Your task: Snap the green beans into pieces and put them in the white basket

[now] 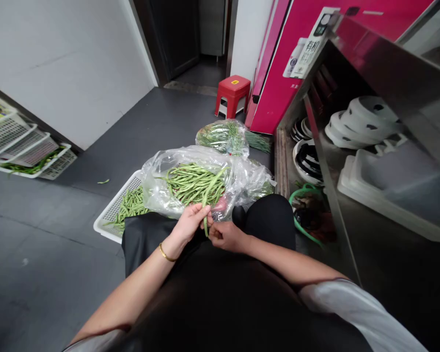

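Note:
Between my knees and the floor items, my left hand (pixel 192 221) pinches a long green bean (pixel 210 189), whose upper end reaches over the open bag. Close beside it, my right hand (pixel 225 235) is closed with fingertips at the bean's lower end; whether it grips the bean or a bit of it is hidden. Just beyond my hands lies a clear plastic bag (pixel 156 171) heaped with whole long green beans (pixel 190 182). To its left, a white perforated basket (pixel 108 215) holds short bean pieces (pixel 130 208), partly covered by the bag and my knee.
Another plastic bag of thin green stalks (pixel 220 137) lies farther off, before a red stool (pixel 232 93). Stacked white baskets (pixel 40 146) stand at the left wall. A metal shelf (pixel 330 181) with bowls and containers runs along my right, with a green-rimmed basket (pixel 297 222) low down.

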`<state>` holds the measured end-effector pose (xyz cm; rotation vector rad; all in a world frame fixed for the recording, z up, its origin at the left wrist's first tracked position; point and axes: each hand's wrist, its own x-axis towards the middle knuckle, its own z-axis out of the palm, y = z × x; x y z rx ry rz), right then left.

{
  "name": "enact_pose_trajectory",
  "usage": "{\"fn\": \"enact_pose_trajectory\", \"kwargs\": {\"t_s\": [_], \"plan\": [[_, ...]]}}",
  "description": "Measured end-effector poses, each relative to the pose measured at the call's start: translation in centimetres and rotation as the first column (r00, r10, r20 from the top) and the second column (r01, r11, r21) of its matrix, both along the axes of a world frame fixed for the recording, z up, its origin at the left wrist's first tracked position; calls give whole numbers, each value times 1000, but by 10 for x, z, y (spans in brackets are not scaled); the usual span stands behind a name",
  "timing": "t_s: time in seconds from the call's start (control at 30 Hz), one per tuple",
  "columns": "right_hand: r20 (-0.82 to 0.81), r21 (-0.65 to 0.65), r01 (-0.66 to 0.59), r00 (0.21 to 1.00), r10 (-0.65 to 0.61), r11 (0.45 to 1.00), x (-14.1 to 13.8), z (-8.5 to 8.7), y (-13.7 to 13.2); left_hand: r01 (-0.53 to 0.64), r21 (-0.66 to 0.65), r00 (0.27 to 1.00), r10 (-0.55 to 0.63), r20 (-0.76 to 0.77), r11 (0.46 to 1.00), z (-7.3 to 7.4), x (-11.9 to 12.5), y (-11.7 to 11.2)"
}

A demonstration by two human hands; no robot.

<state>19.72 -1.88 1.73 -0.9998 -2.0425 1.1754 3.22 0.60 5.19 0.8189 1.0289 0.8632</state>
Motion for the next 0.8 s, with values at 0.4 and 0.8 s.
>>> {"fn": "enact_pose_trajectory", "kwargs": {"t_s": [0.4, 0.8], "plan": [[95, 112, 105, 989, -115, 988, -10, 15, 21, -238, -88, 907, 254, 337, 967, -10, -3, -4], [-223, -564, -49, 970, -95, 824, 11, 27, 59, 172, -125, 912, -110, 395, 977, -20, -14, -24]]}}
